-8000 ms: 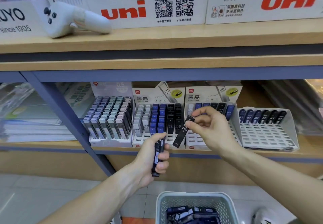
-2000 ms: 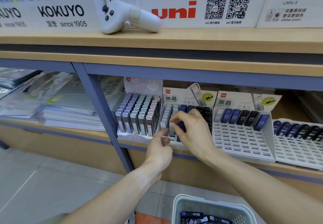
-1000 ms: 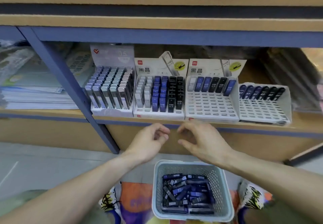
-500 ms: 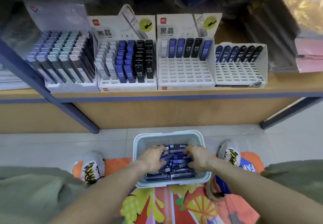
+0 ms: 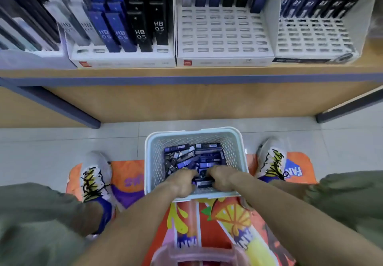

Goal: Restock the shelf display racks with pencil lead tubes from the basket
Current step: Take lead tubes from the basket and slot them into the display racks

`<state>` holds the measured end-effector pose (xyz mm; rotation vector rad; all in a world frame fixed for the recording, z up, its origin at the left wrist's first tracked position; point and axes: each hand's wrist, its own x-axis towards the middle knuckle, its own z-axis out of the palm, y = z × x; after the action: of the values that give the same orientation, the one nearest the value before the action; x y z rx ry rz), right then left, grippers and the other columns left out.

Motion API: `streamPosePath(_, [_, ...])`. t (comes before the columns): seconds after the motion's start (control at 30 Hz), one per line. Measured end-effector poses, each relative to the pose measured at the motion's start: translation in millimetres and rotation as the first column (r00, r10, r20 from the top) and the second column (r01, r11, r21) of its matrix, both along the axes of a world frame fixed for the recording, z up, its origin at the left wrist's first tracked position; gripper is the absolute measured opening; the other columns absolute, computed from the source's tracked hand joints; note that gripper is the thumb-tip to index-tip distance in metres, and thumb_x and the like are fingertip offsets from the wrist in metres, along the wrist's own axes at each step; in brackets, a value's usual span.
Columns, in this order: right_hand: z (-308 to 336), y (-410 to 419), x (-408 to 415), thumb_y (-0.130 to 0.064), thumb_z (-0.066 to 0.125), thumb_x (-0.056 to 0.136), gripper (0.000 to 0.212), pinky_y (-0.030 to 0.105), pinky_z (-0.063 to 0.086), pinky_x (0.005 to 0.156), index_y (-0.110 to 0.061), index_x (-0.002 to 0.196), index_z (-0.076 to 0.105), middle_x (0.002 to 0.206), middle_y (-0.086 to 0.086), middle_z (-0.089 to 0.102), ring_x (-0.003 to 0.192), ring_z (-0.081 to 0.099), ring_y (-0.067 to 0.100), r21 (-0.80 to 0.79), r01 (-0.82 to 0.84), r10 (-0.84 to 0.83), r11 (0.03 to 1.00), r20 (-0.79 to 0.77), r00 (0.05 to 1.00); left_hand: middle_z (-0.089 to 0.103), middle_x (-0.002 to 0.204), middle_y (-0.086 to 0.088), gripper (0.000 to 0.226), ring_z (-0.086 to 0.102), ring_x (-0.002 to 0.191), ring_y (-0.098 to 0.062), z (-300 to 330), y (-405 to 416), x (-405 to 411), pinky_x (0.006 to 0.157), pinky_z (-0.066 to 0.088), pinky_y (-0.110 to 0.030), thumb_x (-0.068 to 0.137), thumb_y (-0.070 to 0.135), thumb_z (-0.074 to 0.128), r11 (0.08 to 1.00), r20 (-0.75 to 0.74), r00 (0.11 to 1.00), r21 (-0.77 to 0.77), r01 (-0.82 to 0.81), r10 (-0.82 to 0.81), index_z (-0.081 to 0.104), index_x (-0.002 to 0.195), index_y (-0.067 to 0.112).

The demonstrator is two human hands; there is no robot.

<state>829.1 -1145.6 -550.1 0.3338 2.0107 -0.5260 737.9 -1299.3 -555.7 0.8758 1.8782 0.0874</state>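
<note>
Mat: bright orange fruit-print mat (image 5: 232, 220) underfoot, right at the bottom.
Left hand: left hand (image 5: 183, 179) down in the basket, fingers curled into the pile; whether it holds a tube, I cannot tell.
Right hand: right hand (image 5: 220, 177) beside it, fingers curled onto a tube at the near edge.
Lead tubes: lead tubes (image 5: 186, 158) heaped loose in the basket.
Basket: pale basket (image 5: 149, 162) on the floor between two shoes.
Racks: middle rack (image 5: 223, 35) on the shelf, mostly bare slots; left rack (image 5: 122, 58) nearly full.

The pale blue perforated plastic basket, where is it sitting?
The pale blue perforated plastic basket sits low in the head view's centre, on the floor between the person's two shoes, below the wooden shelf.
</note>
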Motion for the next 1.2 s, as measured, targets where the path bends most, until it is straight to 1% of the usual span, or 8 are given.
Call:
streamPosePath(0.2, [2.8, 5.3, -9.2, -0.017, 0.044, 0.097, 0.054, 0.056, 0.03, 0.118, -0.022, 0.151, 0.039, 0.159, 0.009, 0.024, 0.148, 0.021, 0.036, -0.019, -0.067, 0.069, 0.998, 0.132, 0.989, 0.051, 0.148, -0.009, 0.053, 0.049, 0.134, -0.027, -8.0, 9.7, 0.8, 0.109, 0.042, -0.034, 0.101, 0.02, 0.056, 0.998, 0.027, 1.0, -0.062, 0.011, -0.01, 0.043, 0.153, 0.023])
streamPosePath(0.37, [7.0, 8.1, -16.3, -0.018, 0.045, 0.097, 0.052, 0.048, 0.044, 0.107, -0.023, 0.148, 0.039, 0.15, 0.01, 0.045, 0.131, 0.047, 0.032, -0.047, -0.073, 0.079, 0.996, 0.16, 0.984, 0.054, 0.143, -0.005, 0.051, 0.053, 0.129, -0.024, -10.8, 11.3, -0.4, 0.107, 0.045, -0.034, 0.095, 0.01, 0.06, 0.997, 0.051, 0.998, -0.076, -0.034, 0.038, 0.052, 0.144, 0.024])
streamPosePath(0.53, [6.7, 8.5, -18.3, -0.027, 0.041, 0.098, 0.055, 0.056, 0.032, 0.114, -0.02, 0.153, 0.035, 0.158, 0.011, 0.028, 0.145, 0.027, 0.035, -0.048, -0.122, 0.13, 0.991, 0.213, 0.968, 0.063, 0.126, 0.003, 0.047, 0.06, 0.113, -0.018, -10.4, 11.3, -1.3, 0.098, 0.051, -0.034, 0.088, -0.002, 0.057, 0.992, 0.126, 0.985, -0.068, -0.111, 0.119, 0.06, 0.124, 0.028])
streamPosePath(0.73, [11.3, 7.2, -17.5, -0.032, 0.052, 0.095, 0.059, 0.037, 0.043, 0.094, -0.019, 0.15, 0.037, 0.147, 0.009, 0.048, 0.124, 0.05, 0.027, -0.098, -0.017, 0.041, 0.995, 0.25, 0.967, 0.064, 0.116, -0.003, 0.05, 0.061, 0.098, -0.017, -9.9, 9.7, -3.3, 0.073, 0.048, -0.022, 0.089, -0.012, 0.046, 0.958, 0.254, 0.924, -0.096, -0.27, 0.286, 0.058, 0.123, 0.022])
streamPosePath(0.9, [16.9, 4.5, -15.3, -0.042, 0.06, 0.091, 0.063, 0.042, 0.043, 0.108, -0.015, 0.146, 0.047, 0.149, 0.008, 0.049, 0.131, 0.05, 0.027, -0.144, 0.159, -0.108, 0.977, 0.309, 0.945, 0.066, 0.103, -0.002, 0.049, 0.061, 0.092, -0.016, -7.3, 6.4, -4.3, 0.078, 0.051, -0.025, 0.089, -0.015, 0.042, 0.917, 0.296, 0.868, -0.127, -0.377, 0.398, 0.058, 0.121, 0.019])
streamPosePath(1.0, [25.5, 6.1, -15.2, -0.04, 0.061, 0.094, 0.07, 0.043, 0.036, 0.113, -0.009, 0.153, 0.037, 0.157, 0.013, 0.041, 0.143, 0.041, 0.031, -0.148, 0.225, -0.17, 0.963, 0.315, 0.934, 0.067, 0.103, -0.007, 0.048, 0.065, 0.097, -0.019, -5.5, 3.1, -4.7, 0.085, 0.053, -0.027, 0.089, -0.017, 0.044, 0.871, 0.309, 0.816, -0.133, -0.472, 0.489, 0.058, 0.12, 0.017])
streamPosePath(1.1, [26.8, 7.6, -13.4, -0.039, 0.064, 0.095, 0.082, 0.042, 0.033, 0.117, -0.014, 0.159, 0.021, 0.163, 0.007, 0.031, 0.147, 0.033, 0.028, -0.141, 0.246, -0.2, 0.959, 0.278, 0.94, 0.064, 0.112, -0.012, 0.043, 0.063, 0.093, -0.018, 1.7, 1.7, -5.0, 0.076, 0.054, -0.022, 0.092, -0.014, 0.051, 0.831, 0.311, 0.774, -0.128, -0.541, 0.552, 0.059, 0.122, 0.016])
streamPosePath(1.2, [24.3, 5.2, -11.8, -0.034, 0.063, 0.097, 0.072, 0.041, 0.036, 0.116, -0.015, 0.157, 0.027, 0.157, 0.006, 0.039, 0.141, 0.041, 0.026, -0.153, 0.265, -0.228, 0.952, 0.226, 0.947, 0.061, 0.108, -0.007, 0.043, 0.06, 0.092, -0.015, 7.1, -0.1, -4.4, 0.07, 0.053, -0.017, 0.092, -0.014, 0.055, 0.781, 0.316, 0.722, -0.115, -0.614, 0.615, 0.06, 0.124, 0.015])
